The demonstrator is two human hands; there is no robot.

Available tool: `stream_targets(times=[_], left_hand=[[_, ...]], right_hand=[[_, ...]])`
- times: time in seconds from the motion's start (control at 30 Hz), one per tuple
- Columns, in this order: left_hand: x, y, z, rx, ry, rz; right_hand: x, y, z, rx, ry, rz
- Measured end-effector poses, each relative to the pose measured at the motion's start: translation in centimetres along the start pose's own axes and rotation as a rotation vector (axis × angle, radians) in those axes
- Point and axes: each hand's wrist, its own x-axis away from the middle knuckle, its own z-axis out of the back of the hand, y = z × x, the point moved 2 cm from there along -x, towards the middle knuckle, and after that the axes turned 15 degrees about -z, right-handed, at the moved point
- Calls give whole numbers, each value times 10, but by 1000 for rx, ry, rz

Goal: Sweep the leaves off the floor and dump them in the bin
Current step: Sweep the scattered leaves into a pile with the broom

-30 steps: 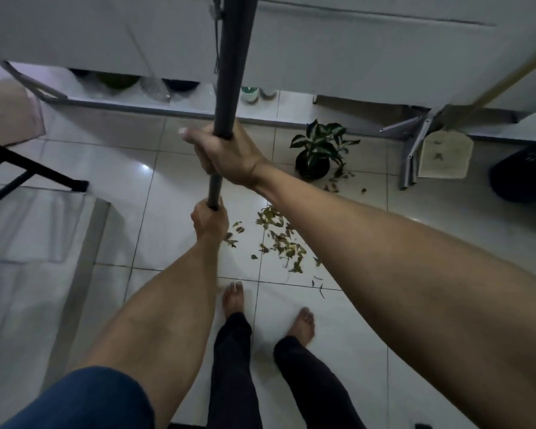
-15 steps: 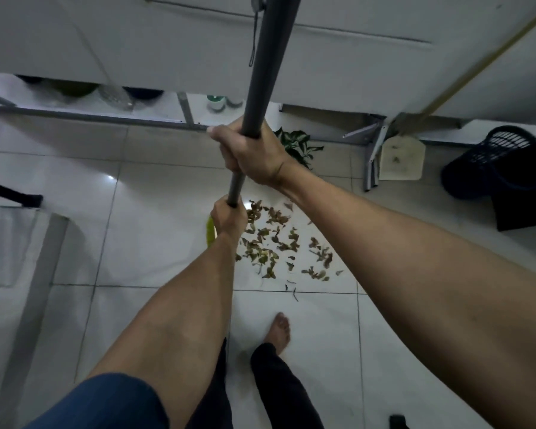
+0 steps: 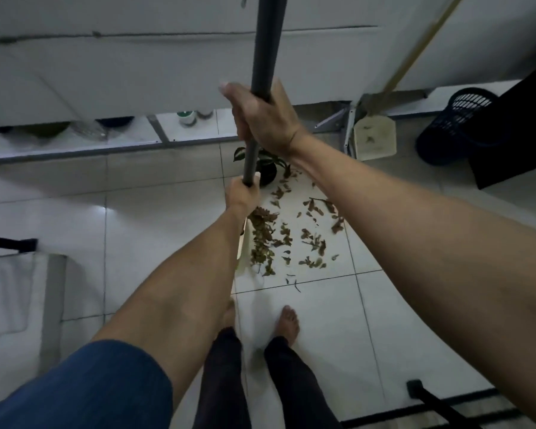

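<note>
Right hand (image 3: 265, 119): upper grip; fingers and thumb wrapped fully round the broom handle (image 3: 262, 72), knuckles toward the camera.
Left hand (image 3: 242, 195): lower grip on the same handle, fist closed round it, directly below the right hand and nearer the floor.
Broom handle: dark, straight, rigid pole running from above the frame down through both hands; it looks smooth, so a full wrap suits it better than a fingertip hold. Two hands set apart give leverage; the lower hand steers, the upper one pivots.
Broom head (image 3: 243, 243): only a pale edge shows, just under the left forearm and touching the near side of the leaf pile; the rest is hidden.
Leaves (image 3: 279, 233): dry brown and green scraps on the white tile floor (image 3: 155, 218), just beyond and right of the left hand; densest beside the broom head, thinner toward the right forearm. Judged very light, brittle and easily scattered: short, low strokes are advisable.
Dustpan (image 3: 375, 139): pale, leaning by the wall, right of the right hand, well apart from the pile.
Bin (image 3: 452, 128): dark mesh basket, further right than the dustpan, tilted.
Potted plant (image 3: 268, 168): small, between the two hands in view, close to the far edge of the leaves; liable to tip if struck.
</note>
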Motion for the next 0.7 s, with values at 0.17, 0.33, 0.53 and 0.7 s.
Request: stream_targets(times=[0.17,0.33,0.53,0.7], left_hand=[[-32,25,21,-48,-92,-69],[-69,12,21,-178,-174,-139],[-77,-28,-12,-232,-372,-224],[-71,-33,-34,-262,-524,-217]], right_hand=[[-9,-14,11,-92,132,55],[-25,24,11,-114,204,31],[-31,80,4,-169,343,-64],[-19,93,15,-252,493,-176]])
